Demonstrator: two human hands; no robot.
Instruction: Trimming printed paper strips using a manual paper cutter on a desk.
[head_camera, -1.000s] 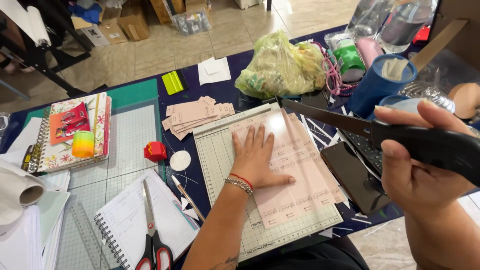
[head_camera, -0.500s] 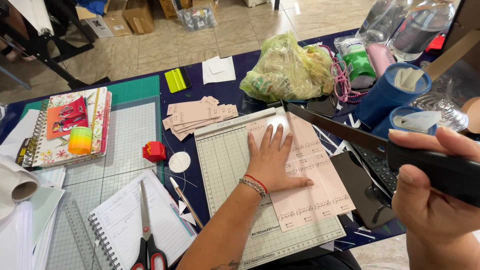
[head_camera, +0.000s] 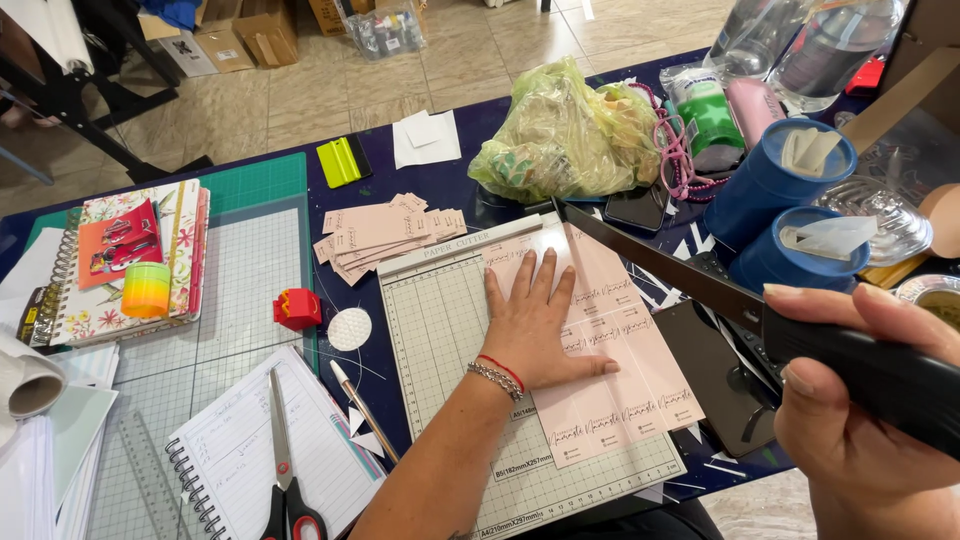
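The fingers of the left hand (head_camera: 535, 325) are spread flat, pressed on a pink sheet (head_camera: 610, 350) that lies on the gridded bed of a paper cutter (head_camera: 450, 340). A beaded bracelet and a red thread are worn at that wrist. The right hand (head_camera: 860, 400) is closed around the black handle (head_camera: 880, 375) of the cutter's blade arm (head_camera: 660, 265), which is raised at a slant above the sheet's right edge. A stack of cut pink cards (head_camera: 385, 235) is seen just beyond the cutter's top left corner. To the left, a green cutting mat (head_camera: 215, 270) is laid on the dark blue table (head_camera: 465, 130); a red sharpener (head_camera: 297, 308) and a white disc (head_camera: 349, 329) sit at the mat's edge. Scissors (head_camera: 285, 460) rest on a spiral notebook (head_camera: 250, 460), with a pencil (head_camera: 365, 410) beside it. A floral notebook (head_camera: 130, 260) with a neon spring toy (head_camera: 146, 290) is placed at far left. Behind the cutter, a crumpled yellow-green bag (head_camera: 560, 130), two blue tubes (head_camera: 780, 180) and a phone (head_camera: 715, 375) are crowded together. Beyond the table, a beige tiled floor (head_camera: 400, 70) with cardboard boxes (head_camera: 255, 30) is visible.
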